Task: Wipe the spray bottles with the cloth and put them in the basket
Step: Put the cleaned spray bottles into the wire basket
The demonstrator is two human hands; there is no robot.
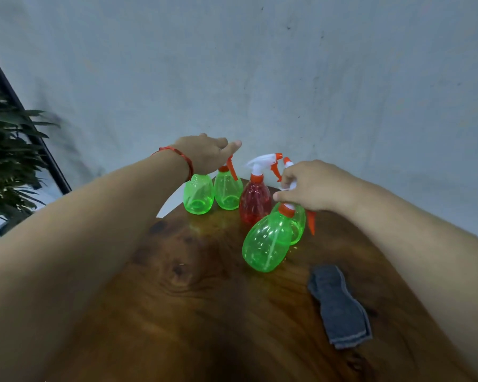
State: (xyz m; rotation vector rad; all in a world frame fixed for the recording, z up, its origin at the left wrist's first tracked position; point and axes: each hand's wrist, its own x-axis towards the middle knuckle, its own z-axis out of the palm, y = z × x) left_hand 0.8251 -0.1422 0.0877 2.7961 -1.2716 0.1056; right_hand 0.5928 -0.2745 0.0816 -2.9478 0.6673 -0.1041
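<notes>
A person's two bare arms reach over a brown wooden desk (177, 312) towards five spray bottles set close together at its far edge.

The right grip (312, 188) is clenched round the white spray head of the front bottle (267, 244), a green one that tilts, its base near the desk. A second green bottle (298, 224) is just behind it, partly hidden. A red bottle (254, 202) stands upright to their left.

Further left stand two more green bottles, the left bottle (198, 198) and the inner bottle (228, 193). The left grip (204, 155) lies over their tops; I cannot tell whether it grasps either one. A red cord (186, 161) circles that wrist.

A grey cloth (340, 307) lies crumpled on the desk, nearer the person and to the right, apart from the bottles.

A leafy plant (9, 161) is at far left before a pale wall (315, 78).
</notes>
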